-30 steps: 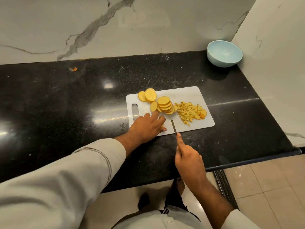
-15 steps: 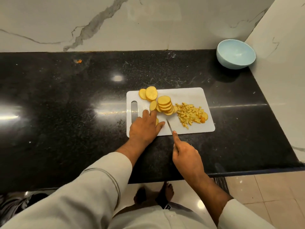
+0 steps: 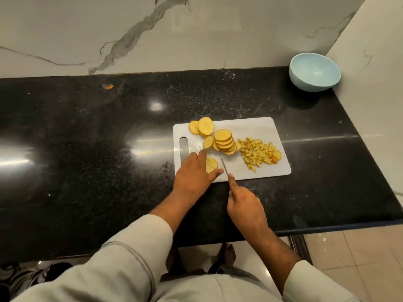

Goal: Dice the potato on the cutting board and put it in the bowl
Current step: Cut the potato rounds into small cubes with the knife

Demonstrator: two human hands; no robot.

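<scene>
Now keep left hand [image 3: 195, 172] flat, pinning the slice [image 3: 212, 165]; right hand [image 3: 245, 204] grips knife [image 3: 224, 167], cut crosswise.

A black speckled tabletop [image 3: 87, 149] is seen below a white marble wall [image 3: 196, 29], a small orange crumb [image 3: 109, 86] lies near the wall, and beige floor tiles [image 3: 359, 258] are seen at the lower right.

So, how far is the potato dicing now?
Done: a pile of small yellow potato cubes lies on the white plastic cutting board. In hand: the left hand presses a slice with cuts; the right hand grips a thin knife. Left: the stack of round slices, loose slices, and filling the empty pale blue bowl.
</scene>
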